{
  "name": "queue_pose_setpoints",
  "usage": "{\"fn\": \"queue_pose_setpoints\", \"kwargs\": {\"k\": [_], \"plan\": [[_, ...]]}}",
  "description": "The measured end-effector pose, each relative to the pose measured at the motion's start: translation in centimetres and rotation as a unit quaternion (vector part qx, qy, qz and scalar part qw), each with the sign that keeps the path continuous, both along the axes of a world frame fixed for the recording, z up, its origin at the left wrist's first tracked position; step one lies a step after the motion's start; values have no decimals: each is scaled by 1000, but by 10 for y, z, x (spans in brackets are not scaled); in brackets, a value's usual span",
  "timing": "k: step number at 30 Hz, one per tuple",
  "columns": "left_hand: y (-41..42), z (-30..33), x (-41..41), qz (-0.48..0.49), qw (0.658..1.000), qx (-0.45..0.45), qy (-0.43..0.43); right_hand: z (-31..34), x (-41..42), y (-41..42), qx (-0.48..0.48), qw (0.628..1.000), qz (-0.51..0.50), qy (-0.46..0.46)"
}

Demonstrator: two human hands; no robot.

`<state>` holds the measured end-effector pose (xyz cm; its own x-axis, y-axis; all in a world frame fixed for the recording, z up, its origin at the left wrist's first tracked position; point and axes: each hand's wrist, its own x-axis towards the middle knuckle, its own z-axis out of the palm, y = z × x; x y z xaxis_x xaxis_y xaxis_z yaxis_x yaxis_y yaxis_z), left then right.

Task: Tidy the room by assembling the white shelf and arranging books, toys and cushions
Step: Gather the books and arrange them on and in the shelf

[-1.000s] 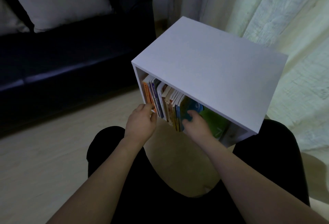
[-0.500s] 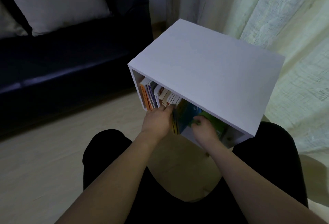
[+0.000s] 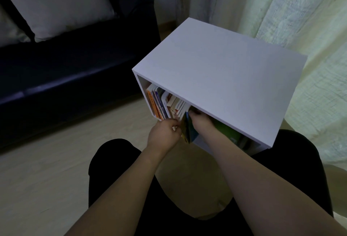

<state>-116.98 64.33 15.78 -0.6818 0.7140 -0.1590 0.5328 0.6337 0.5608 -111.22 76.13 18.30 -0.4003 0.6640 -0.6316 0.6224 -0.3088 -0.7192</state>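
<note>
Both bare forearms reach forward from the near edge toward the open front of the shelf. The left hand (image 3: 163,134) has its fingers curled, the tips pinching the near edge of a thin dark teal-and-yellow book (image 3: 187,131) that stands upright and sticks out past the shelf's front. The right hand (image 3: 201,123) is on the other side of that same book, fingers bent and pushed into the opening under the top panel, so the book is held between the two hands; whether the right fingers wrap the cover or only press it cannot be told.

To the left of that book, a row of thin upright books with orange, purple, white and cream spines (image 3: 163,104) leans slightly inside the smooth white rectangular board shelf (image 3: 225,78). To the right of the right wrist a glossy green book (image 3: 227,132) lies tilted in the same compartment, partly hidden by the arm.

The shelf stands on a pale wood-grain floor (image 3: 47,170), just beyond the person's knees in black trousers (image 3: 116,160). Far left is a dark navy sofa (image 3: 65,70) carrying a soft pale cushion (image 3: 62,5). Pale, crinkled curtains (image 3: 300,20) hang behind and to the right of the shelf.
</note>
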Motion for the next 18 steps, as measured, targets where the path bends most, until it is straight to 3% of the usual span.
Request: {"fn": "queue_pose_setpoints", "kwargs": {"k": [4,9,13,18], "plan": [[4,0,0,15,999,-5,52,-8,-13,-2,-38,999,-28,24],[15,-7,2,62,995,-12,74,-12,-15,-3,1,998,-21,51],[14,-12,-4,32,999,-16,34,-14,-19,-2,28,999,21,25],[-8,-16,-11,13,995,-61,74,-13,-7,-12,121,986,112,41]]}}
